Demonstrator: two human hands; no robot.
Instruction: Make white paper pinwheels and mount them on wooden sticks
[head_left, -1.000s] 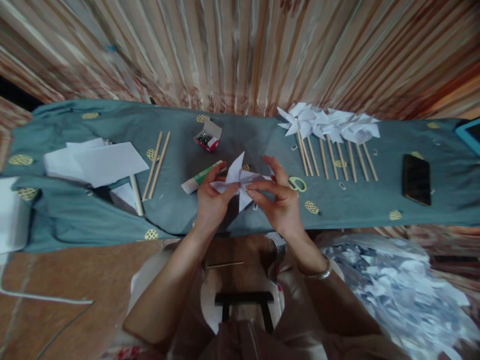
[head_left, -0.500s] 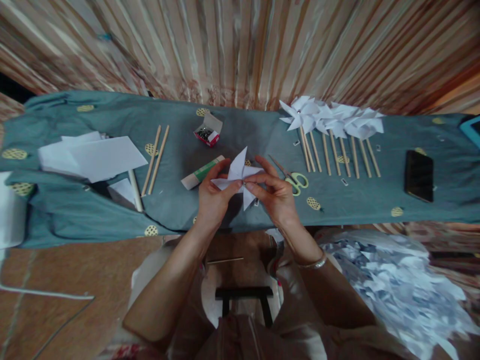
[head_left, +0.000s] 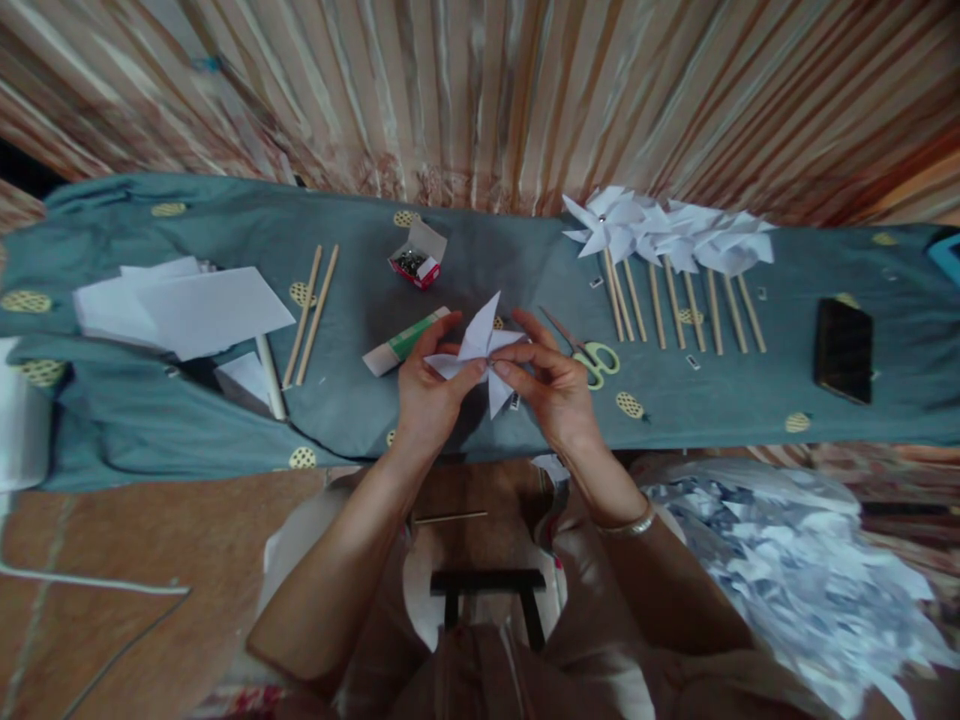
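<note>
A white paper pinwheel (head_left: 480, 335) with pointed blades is held above the middle of the cloth. My left hand (head_left: 431, 390) grips it from the left, thumb close to its centre. From the right, my right hand (head_left: 555, 385) pinches at the centre with thumb and forefinger; any small part between those fingertips is too small to make out. Beside my left hand lies a green and white glue stick (head_left: 405, 343). Scissors (head_left: 589, 358) with light green handles rest just beyond my right hand. A small red box (head_left: 416, 262) of metal pins stands open behind the pinwheel.
Several pinwheels on sticks (head_left: 660, 235) lie in a row at the back right, left of a black phone (head_left: 844, 350). At left are white paper sheets (head_left: 202, 310) and two wooden sticks (head_left: 315, 315). A bag of paper pieces (head_left: 795, 570) sits below the table's right side.
The pinwheel has tilted slightly to the right in my hands. Both hands keep their hold on it, and the rest of the view has shifted only a little.
</note>
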